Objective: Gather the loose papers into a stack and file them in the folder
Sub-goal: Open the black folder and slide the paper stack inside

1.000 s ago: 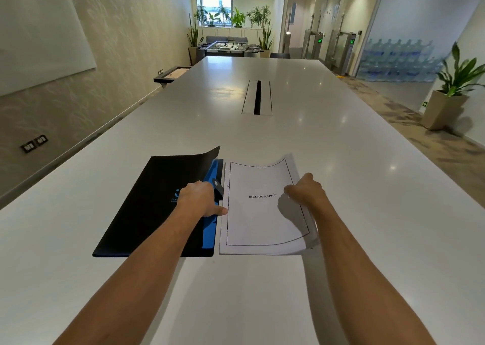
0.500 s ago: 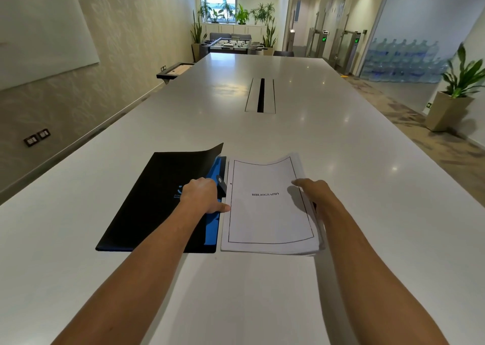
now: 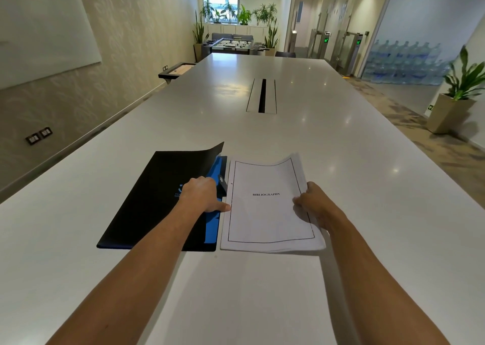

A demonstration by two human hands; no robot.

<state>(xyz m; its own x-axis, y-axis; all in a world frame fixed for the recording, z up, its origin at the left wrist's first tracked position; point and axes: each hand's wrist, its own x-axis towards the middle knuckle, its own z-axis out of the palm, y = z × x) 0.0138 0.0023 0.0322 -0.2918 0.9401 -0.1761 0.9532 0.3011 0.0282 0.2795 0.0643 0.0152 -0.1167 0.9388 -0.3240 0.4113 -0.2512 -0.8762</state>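
Right hand (image 3: pixel 313 203) grip pinched on the paper stack (image 3: pixel 267 213)'s right edge, left hand (image 3: pixel 202 193) curled, thumb at stack's left edge, stack on open black folder (image 3: pixel 157 195) on table (image 3: pixel 367 187).

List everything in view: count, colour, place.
folder: 1, black with blue inside, near table, left of papers, cover lifted at its far corner
papers: 1 stack, white, top sheet reads BIBLIOGRAPHY, right of folder
table: 1, white, long
cable slot: 1, black, table centre
plants: several, green, right floor and far window
foosball table: 1, far end
left hand: on folder
right hand: gripping papers' right edge
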